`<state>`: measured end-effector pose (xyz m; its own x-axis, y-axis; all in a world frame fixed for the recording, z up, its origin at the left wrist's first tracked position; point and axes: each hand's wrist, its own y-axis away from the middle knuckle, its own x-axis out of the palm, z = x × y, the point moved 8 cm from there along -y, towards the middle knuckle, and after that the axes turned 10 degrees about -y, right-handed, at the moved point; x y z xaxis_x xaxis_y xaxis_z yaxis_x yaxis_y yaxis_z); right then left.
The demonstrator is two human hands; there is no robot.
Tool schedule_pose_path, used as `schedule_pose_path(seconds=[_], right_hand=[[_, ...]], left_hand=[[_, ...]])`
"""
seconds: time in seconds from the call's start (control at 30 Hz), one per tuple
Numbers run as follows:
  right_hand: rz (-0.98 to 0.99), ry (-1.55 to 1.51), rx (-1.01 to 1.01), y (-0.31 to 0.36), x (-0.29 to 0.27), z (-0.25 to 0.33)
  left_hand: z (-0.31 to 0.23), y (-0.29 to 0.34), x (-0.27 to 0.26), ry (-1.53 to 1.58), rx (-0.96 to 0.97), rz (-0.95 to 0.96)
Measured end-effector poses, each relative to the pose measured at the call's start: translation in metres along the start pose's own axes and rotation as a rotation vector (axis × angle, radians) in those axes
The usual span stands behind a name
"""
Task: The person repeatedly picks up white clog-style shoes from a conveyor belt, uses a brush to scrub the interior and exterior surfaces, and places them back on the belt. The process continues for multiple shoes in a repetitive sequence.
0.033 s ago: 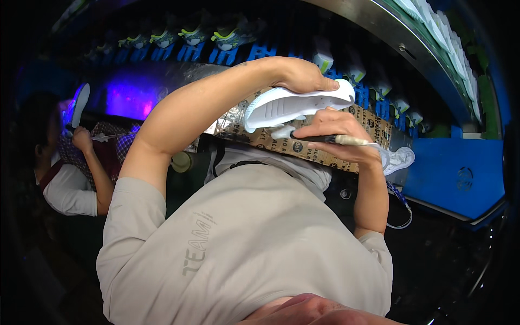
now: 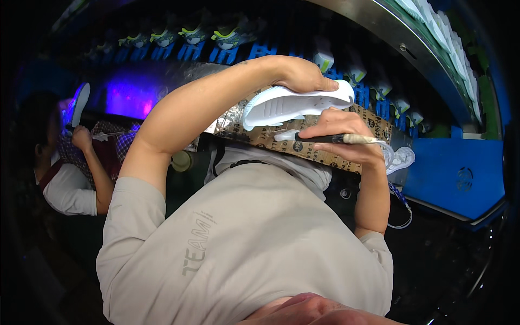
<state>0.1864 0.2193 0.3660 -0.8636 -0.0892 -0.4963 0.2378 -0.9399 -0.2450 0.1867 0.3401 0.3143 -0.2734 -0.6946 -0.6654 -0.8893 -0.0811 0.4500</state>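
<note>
Head view, centre frame: the left hand (image 2: pixel 306 76) clamps over the top edge of a white shoe sole (image 2: pixel 295 105), holding it tilted with its grooved tread turned toward the wearer, apparently so the surface faces the tool. Just below, the right hand (image 2: pixel 341 138) closes around a dark-handled brush (image 2: pixel 325 138), fingers wrapped tight, the pale bristle end touching the sole's lower edge. Both forearms cross the frame from the grey T-shirt (image 2: pixel 244 244) that fills the lower half and hides whatever lies beneath the hands. Behind the sole a patterned brown cardboard sheet (image 2: pixel 325 154) covers the bench edge, seemingly as a guard against drips. To the right, a blue panel (image 2: pixel 460 179) stands beside a white shoe upper (image 2: pixel 403 158) with a dangling cord. Along the top, a row of shoes on blue holders (image 2: pixel 216 46) curves away under a metal rail (image 2: pixel 401 38). At far left a co-worker (image 2: pixel 70 179) in a white sleeve holds another sole (image 2: pixel 80 103) up near violet light (image 2: pixel 127 97).
</note>
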Motion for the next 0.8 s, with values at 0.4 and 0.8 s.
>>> schedule_pose_path(seconds=[0.4, 0.8], right_hand=[[-0.062, 0.162, 0.077, 0.006, -0.015, -0.001], [-0.008, 0.234, 0.161, 0.016, -0.027, -0.003]], left_hand=[[0.012, 0.013, -0.005, -0.139, 0.015, 0.087], [0.051, 0.029, -0.005, -0.160, -0.035, 0.076]])
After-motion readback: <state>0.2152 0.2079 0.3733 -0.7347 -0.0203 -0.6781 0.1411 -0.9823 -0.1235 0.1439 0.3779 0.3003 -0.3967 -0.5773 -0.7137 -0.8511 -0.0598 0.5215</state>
